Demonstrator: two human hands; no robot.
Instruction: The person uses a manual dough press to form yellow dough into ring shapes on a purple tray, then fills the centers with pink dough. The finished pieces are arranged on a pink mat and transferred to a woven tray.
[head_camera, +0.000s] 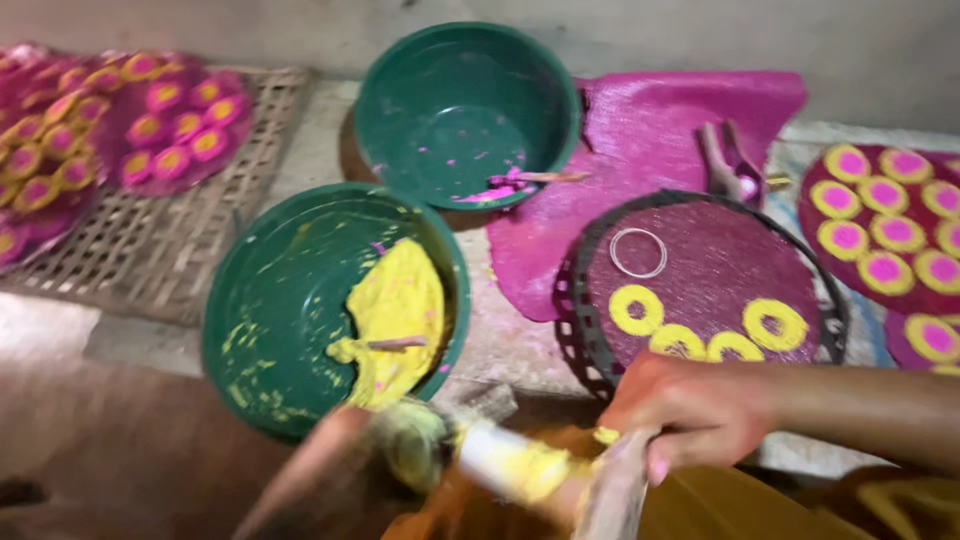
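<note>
Because the yellow-smeared, paste-filled piping bag (520, 468) is pinched between both hands low in the view, a hard squeeze could, I judge, burst paste out at the wrong end or drop a blob onto the lap; the blur makes the nozzle's direction impossible to tell. The right hand (690, 412) is curled tight around the bag's twisted end, fingers closed. The left hand (340, 470) is too smeared by motion to show how far it is open, though it seems to touch the bag's other end.

From the hands, the round dark perforated tray (580, 330) covered with glittery magenta cloth lies at about one o'clock, near, already bearing yellow paste rings (636, 309); a careless swing could smudge them. The large green plastic basin (270, 310) holding yellow paste (395, 320) sits at eleven o'clock, just beside the bag. A second green basin (450, 110) with pink traces lies at twelve o'clock, farther off.
</note>
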